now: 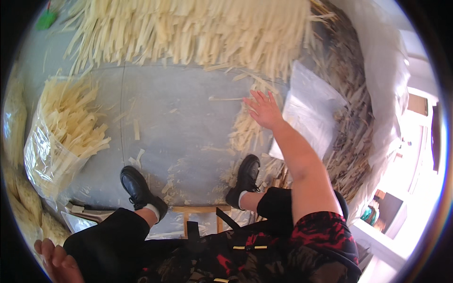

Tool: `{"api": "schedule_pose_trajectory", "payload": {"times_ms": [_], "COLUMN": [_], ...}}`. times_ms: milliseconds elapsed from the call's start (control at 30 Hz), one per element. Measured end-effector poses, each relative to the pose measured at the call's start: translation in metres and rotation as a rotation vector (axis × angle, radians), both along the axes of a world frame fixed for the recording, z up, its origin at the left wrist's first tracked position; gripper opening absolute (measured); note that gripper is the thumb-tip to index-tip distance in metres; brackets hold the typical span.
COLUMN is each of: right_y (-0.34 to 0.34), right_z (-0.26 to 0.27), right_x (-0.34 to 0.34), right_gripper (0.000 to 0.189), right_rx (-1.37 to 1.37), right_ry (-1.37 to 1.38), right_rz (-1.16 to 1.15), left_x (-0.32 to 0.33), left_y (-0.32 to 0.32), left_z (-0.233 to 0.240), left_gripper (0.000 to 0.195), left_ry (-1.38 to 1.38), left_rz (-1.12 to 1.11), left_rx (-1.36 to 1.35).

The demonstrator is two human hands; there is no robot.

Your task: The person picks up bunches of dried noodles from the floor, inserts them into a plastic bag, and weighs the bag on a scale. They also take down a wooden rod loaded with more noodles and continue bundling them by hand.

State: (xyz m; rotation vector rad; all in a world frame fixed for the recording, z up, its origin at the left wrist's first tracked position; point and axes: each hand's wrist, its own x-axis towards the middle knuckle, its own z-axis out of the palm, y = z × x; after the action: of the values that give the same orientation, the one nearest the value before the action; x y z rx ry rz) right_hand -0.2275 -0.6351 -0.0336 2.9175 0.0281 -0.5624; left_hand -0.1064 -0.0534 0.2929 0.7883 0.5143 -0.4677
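Observation:
My right hand (262,110) reaches forward, fingers spread and holding nothing. It is over a small heap of pale yellow flat strips (244,129), beside a stack of clear plastic bags (311,109); whether it touches the strips I cannot tell. Down at the lower left edge is my left hand (58,260), fingers loosely bent and apart, with nothing seen in it. A clear plastic bag (46,155) lies on its side at the left, strips (76,116) spilling from its mouth. Ahead stretches a wide layer of similar strips (198,32).
The grey floor (170,102) bears scattered strips and scraps. At the right, darker loose strips (354,131) are piled against white plastic sheeting (385,78). Filled bags (16,141) line the left edge. A wooden stool frame (201,209) stands between my black shoes (139,187). A green object (46,19) lies far left.

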Motion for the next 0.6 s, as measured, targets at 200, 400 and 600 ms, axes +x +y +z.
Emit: {"api": "schedule_pose_trajectory", "payload": {"times_ms": [200,400,600], "right_y": [-0.039,-0.018,0.071], "right_z": [0.123,0.186,0.250], "right_x": [-0.020,-0.141,-0.248], "right_gripper": [0.035,0.042,0.042], "right_rx": [0.413,1.110,1.755], "right_ry": [0.226,0.185,-0.124], "right_rz": [-0.362,-0.907,-1.261], "left_x": [-0.032,-0.050,-0.046], "left_y": [0.015,0.033,0.020], "left_z": [-0.004,-0.004,-0.011], "left_gripper": [0.035,0.035,0.031], "left_ry": [-0.226,-0.350,-0.366], "left_rz": [-0.160,-0.210,-0.223], "left_rx": [-0.189,-0.314,-0.381]}}
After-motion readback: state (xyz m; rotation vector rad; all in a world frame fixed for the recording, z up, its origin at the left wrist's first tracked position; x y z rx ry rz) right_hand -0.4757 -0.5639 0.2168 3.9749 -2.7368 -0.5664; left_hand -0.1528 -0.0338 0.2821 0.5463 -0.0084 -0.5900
